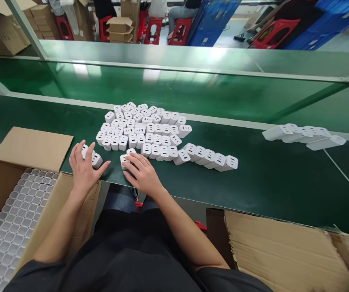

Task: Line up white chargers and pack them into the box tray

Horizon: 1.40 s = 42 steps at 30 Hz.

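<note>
On the green work surface, my left hand (84, 166) is open, fingers spread and thumb apart, beside a small group of white charger blocks (96, 159) partly hidden behind it. My right hand (144, 172) reaches over two more white chargers (124, 162). Its fingers are apart and touch the chargers' near side, without a visible grip around them. Just beyond both hands stand several rows of the same white chargers (140, 129), upright, with paired dark slots facing up. A slanted row of chargers (209, 157) extends to the right of these rows.
Another leaning group of white chargers (302, 136) lies far right. At lower left, an open carton (40, 227) holds many white pieces in rows; its flap (34, 147) overlaps the surface. Cardboard (283, 251) is at lower right. A raised shelf (192, 54) runs behind; people sit beyond.
</note>
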Motion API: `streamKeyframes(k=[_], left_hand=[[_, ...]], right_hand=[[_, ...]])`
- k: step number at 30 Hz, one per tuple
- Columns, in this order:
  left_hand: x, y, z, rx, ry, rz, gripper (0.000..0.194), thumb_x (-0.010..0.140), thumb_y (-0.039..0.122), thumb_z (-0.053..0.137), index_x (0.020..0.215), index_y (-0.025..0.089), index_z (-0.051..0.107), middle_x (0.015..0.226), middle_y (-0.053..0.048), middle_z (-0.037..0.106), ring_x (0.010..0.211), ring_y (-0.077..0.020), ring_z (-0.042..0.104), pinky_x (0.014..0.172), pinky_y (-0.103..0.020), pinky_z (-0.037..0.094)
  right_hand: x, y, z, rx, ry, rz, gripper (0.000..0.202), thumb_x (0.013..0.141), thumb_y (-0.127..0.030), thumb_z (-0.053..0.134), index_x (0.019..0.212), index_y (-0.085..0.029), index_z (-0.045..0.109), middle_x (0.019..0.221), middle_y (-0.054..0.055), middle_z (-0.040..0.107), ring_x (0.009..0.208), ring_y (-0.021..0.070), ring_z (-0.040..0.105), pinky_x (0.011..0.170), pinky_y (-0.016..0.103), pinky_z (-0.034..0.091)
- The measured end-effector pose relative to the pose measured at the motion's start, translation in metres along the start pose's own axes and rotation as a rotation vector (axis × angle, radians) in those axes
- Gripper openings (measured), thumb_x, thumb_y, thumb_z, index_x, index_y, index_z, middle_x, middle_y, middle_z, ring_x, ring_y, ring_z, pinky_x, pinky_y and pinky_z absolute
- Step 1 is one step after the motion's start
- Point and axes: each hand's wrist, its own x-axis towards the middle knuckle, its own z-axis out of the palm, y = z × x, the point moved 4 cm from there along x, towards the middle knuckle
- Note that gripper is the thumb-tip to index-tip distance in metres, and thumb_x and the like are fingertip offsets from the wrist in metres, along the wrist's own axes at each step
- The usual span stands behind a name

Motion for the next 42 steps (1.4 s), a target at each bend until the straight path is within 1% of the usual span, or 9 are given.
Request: streamKeyframes(k=[4, 7, 12, 17, 21, 27, 31, 37, 42], left_hand=[[0.004, -0.013, -0.001, -0.055, -0.076, 0.001, 0.076, 0.081, 0.061, 0.068, 0.143, 0.021, 0.047, 0.152, -0.020, 0.035, 0.144, -0.0386, 0.027, 0.118, -0.056, 0.025], [0.004, -0.029, 0.002, -0.111, -0.181, 0.012, 0.084, 0.079, 0.062, 0.069, 0.147, 0.022, 0.042, 0.157, -0.019, 0.026, 0.148, -0.0401, 0.020, 0.118, -0.059, 0.024], [-0.001, -0.043, 0.010, -0.236, -0.262, -0.028, 0.068, 0.084, 0.056, 0.067, 0.142, 0.025, 0.049, 0.157, -0.015, 0.031, 0.145, -0.0349, 0.030, 0.116, -0.054, 0.032], [-0.005, -0.038, 0.019, -0.259, -0.182, -0.086, 0.056, 0.084, 0.051, 0.067, 0.131, 0.023, 0.060, 0.153, -0.015, 0.037, 0.139, -0.0338, 0.038, 0.115, -0.051, 0.035], [-0.008, -0.039, 0.021, -0.268, -0.188, -0.090, 0.060, 0.085, 0.053, 0.066, 0.137, 0.025, 0.056, 0.157, -0.016, 0.030, 0.141, -0.0353, 0.033, 0.116, -0.055, 0.032], [-0.010, -0.046, 0.011, -0.293, -0.205, 0.056, 0.054, 0.087, 0.051, 0.064, 0.136, 0.029, 0.057, 0.164, -0.011, 0.018, 0.148, -0.0358, 0.021, 0.118, -0.057, 0.026], [-0.012, -0.045, 0.012, -0.256, -0.189, 0.122, 0.048, 0.088, 0.047, 0.065, 0.133, 0.030, 0.061, 0.164, -0.009, 0.018, 0.149, -0.0357, 0.021, 0.119, -0.057, 0.025], [-0.017, -0.034, 0.015, -0.225, -0.123, 0.061, 0.039, 0.091, 0.042, 0.062, 0.127, 0.028, 0.066, 0.157, -0.012, 0.032, 0.141, -0.0336, 0.033, 0.115, -0.053, 0.033], [-0.027, -0.015, 0.008, -0.162, -0.027, 0.125, 0.074, 0.078, 0.061, 0.070, 0.141, 0.026, 0.053, 0.163, -0.014, 0.018, 0.150, -0.0436, 0.011, 0.118, -0.064, 0.020]], right_hand=[[0.006, -0.001, 0.000, -0.002, 0.071, 0.021, 0.024, 0.097, -0.038, 0.057, 0.105, -0.018, 0.067, 0.111, 0.011, 0.068, 0.123, 0.0247, 0.056, 0.106, 0.040, 0.046], [0.010, -0.001, 0.003, -0.100, 0.093, 0.119, 0.040, 0.093, -0.046, 0.061, 0.118, -0.015, 0.065, 0.124, 0.017, 0.061, 0.125, 0.0309, 0.052, 0.103, 0.045, 0.047], [0.012, -0.002, 0.009, -0.046, 0.004, 0.125, 0.034, 0.096, -0.032, 0.057, 0.124, -0.013, 0.062, 0.132, 0.018, 0.056, 0.123, 0.0305, 0.051, 0.099, 0.043, 0.051], [0.031, -0.001, 0.014, 0.303, -0.199, -0.085, 0.030, 0.094, -0.023, 0.056, 0.122, -0.018, 0.060, 0.135, 0.015, 0.053, 0.126, 0.0241, 0.051, 0.103, 0.040, 0.050], [0.055, 0.001, 0.016, 0.547, -0.351, -0.203, 0.044, 0.086, -0.011, 0.057, 0.129, -0.018, 0.052, 0.132, 0.013, 0.053, 0.126, 0.0192, 0.052, 0.106, 0.035, 0.048], [0.076, 0.002, 0.015, 0.554, -0.478, -0.258, 0.073, 0.073, 0.000, 0.055, 0.141, -0.018, 0.038, 0.138, 0.014, 0.045, 0.137, 0.0213, 0.040, 0.111, 0.039, 0.042], [0.075, 0.006, 0.011, 0.505, -0.503, -0.235, 0.073, 0.073, 0.002, 0.052, 0.143, -0.017, 0.040, 0.135, 0.013, 0.046, 0.128, 0.0204, 0.048, 0.108, 0.036, 0.045], [0.072, 0.004, 0.015, 0.429, -0.436, -0.223, 0.064, 0.076, 0.006, 0.043, 0.136, -0.016, 0.047, 0.138, 0.012, 0.052, 0.132, 0.0184, 0.048, 0.109, 0.036, 0.045], [0.068, 0.004, 0.012, 0.316, -0.343, -0.195, 0.065, 0.077, 0.007, 0.037, 0.136, -0.014, 0.051, 0.137, 0.012, 0.054, 0.131, 0.0191, 0.049, 0.109, 0.038, 0.046]])
